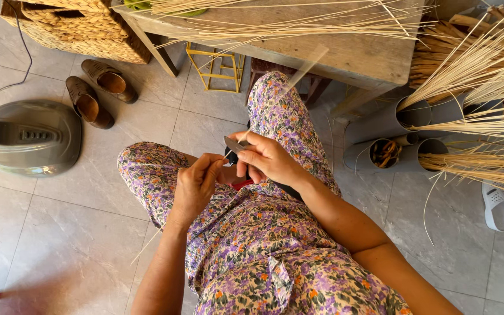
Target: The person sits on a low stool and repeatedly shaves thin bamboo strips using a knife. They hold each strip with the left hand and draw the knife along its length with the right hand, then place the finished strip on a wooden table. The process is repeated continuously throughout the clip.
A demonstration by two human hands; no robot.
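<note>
A grey tiled floor spreads under a seated person in a purple flowered garment. Ahead stands a weathered wooden tabletop strewn with long pale straw stalks, and more stalks fan out of grey plastic pipe tubes to the right. A woven straw basket sits at upper left, a grey fan base at left, and a pair of brown leather shoes beside it.

Over the lap, the right hand is clenched round the handle of a small knife with a short grey blade. The left hand pinches a thin pale strip of straw, which runs up from the fingers past the blade, its far end blurred.

The step looks like splitting or scraping the strip against the blade. The next move seems to call for a steady pull along the edge, fingers kept off it.
</note>
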